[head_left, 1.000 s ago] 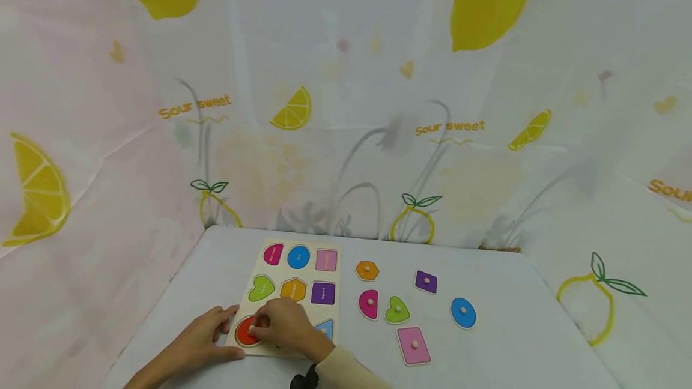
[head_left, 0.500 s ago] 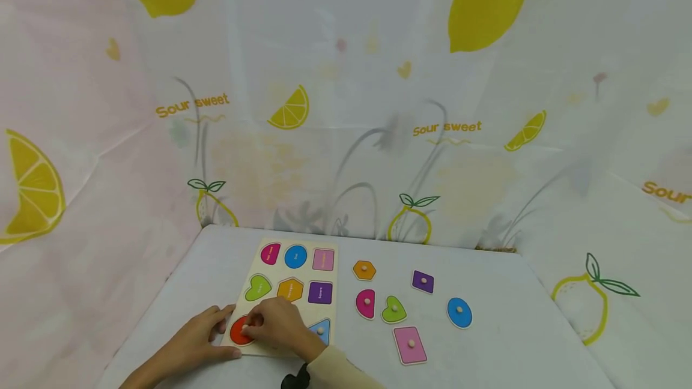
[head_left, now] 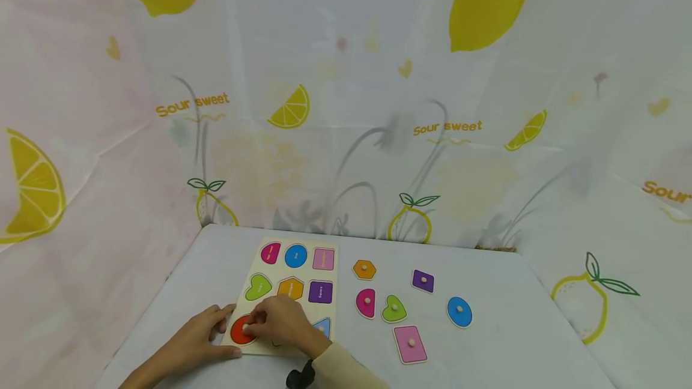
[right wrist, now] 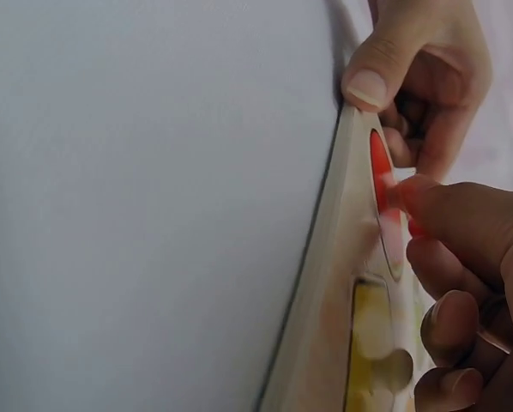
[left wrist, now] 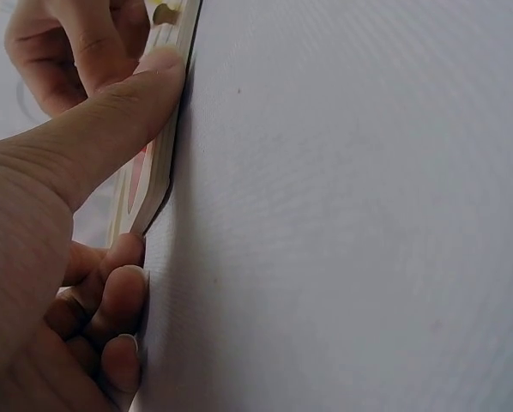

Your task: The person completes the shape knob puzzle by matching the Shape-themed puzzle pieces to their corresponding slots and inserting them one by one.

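1. Red paint covers the round piece (head_left: 238,334), which lies in the near left recess of the pale puzzle board (head_left: 280,270). Fingertips of the right hand (head_left: 283,320) pinch its knob.
2. Little has changed since a second ago: both hands keep their places, and the red piece seems to fill its recess more evenly. That suggests it is seated, or nearly so, though not released.
3. Grasping the board's near left corner, the left hand (head_left: 197,338) has its thumb on the near edge and fingers by the left side; this probably steadies it.
4. Already in the board sit a blue triangle (head_left: 324,325) and a yellow piece (right wrist: 370,318), both knobbed. Six knobbed pieces lie loose to its right: orange hexagon (head_left: 364,270), purple square (head_left: 423,281), magenta half-circle (head_left: 366,304), green heart (head_left: 394,309), blue disc (head_left: 459,312) and pink rectangle (head_left: 402,341).
5. "Sour sweet" appears twice as orange lettering (head_left: 192,105) on the backdrop (head_left: 324,185), with a cut-off "Sour" at the right. The board's purple recess (head_left: 315,293) seems to read "Square"; its other words are too small to trust. No brand shows.
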`<state>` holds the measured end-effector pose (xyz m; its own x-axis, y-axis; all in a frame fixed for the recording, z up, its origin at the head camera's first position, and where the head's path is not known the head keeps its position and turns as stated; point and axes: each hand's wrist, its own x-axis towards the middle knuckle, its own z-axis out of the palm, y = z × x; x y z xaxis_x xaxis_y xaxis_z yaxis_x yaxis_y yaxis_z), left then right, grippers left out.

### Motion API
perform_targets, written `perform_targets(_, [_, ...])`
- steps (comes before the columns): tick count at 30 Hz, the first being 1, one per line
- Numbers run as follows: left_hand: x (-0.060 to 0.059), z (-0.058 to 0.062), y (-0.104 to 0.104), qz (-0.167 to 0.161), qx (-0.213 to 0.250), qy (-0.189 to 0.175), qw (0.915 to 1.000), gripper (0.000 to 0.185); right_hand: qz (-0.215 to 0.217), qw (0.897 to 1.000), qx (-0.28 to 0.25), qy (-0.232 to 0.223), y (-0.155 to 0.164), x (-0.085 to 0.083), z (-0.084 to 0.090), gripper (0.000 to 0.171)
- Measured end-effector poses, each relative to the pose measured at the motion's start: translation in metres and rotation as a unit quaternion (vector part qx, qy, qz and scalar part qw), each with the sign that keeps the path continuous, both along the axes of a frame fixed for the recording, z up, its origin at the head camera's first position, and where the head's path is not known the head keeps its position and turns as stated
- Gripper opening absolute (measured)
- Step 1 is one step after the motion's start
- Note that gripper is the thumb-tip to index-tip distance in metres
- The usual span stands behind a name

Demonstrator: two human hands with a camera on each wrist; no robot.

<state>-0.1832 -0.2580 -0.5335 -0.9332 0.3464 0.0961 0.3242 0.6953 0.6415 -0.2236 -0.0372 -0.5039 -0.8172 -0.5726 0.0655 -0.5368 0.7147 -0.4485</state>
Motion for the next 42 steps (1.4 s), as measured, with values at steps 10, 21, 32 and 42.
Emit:
perform_targets(10, [-0.001,0.002,0.004,0.027,-0.007,-0.026,0.9993,0.094,-0.009,0.998,-0.063,0.018,0.044,-0.015,0.005,0.011])
perform_targets(21, [-0.003,0.0,0.002,0.03,0.001,-0.053,0.9982,0.097,-0.069,0.989,-0.124,0.034,0.109,-0.038,0.005,0.01])
perform_targets(32, [-0.003,0.002,0.006,0.013,0.004,-0.034,0.9993,0.095,-0.121,0.983,-0.128,0.051,0.191,-0.054,0.003,0.01])
perform_targets(42, [-0.006,0.005,0.013,0.023,-0.02,-0.019,0.9994,0.092,-0.225,0.965,-0.111,0.083,0.27,-0.066,0.0,0.006])
